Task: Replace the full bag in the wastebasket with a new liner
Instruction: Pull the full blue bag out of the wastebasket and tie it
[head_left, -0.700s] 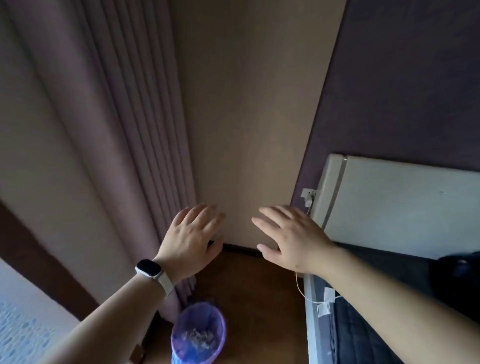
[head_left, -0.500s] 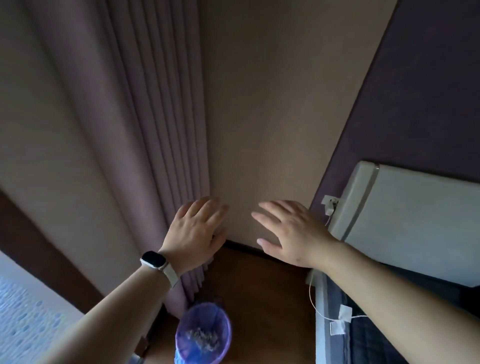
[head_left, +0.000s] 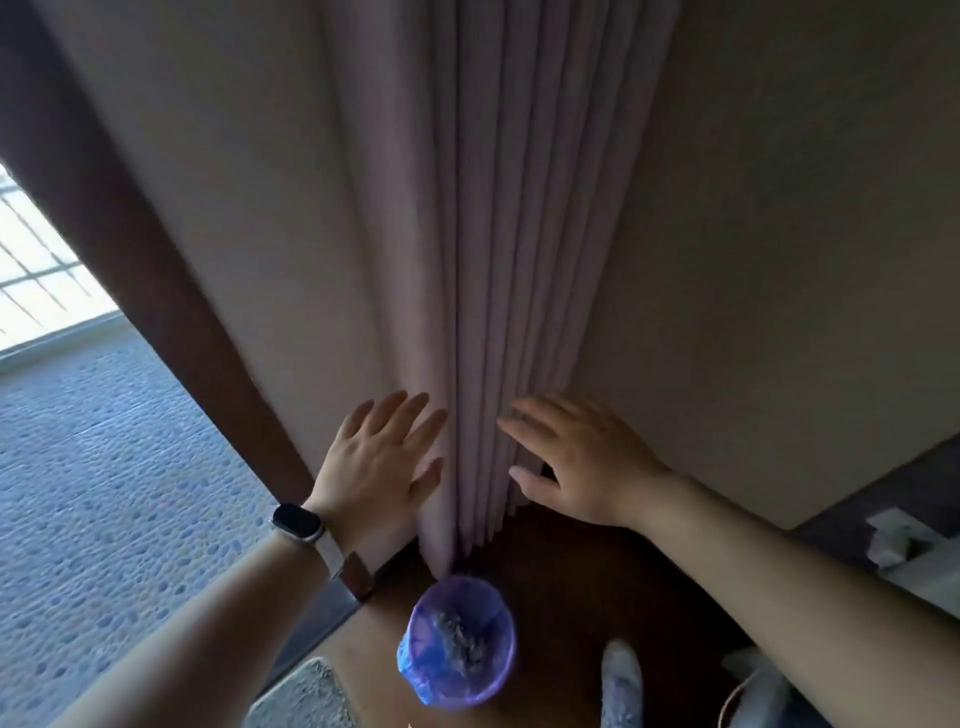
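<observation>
View swung left; left hand (head_left: 384, 457), right hand (head_left: 576, 457) spread, empty, above wastebasket (head_left: 460, 642).

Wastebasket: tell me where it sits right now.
In the head view the wastebasket stands low and centre on the dark wood floor, just below the curtain's hem, nearer the left hand than the right hand.

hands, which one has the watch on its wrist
The left hand: a dark-faced watch on a pale strap sits on its wrist. The right hand has a bare wrist. Both are spread open, holding nothing.
</observation>
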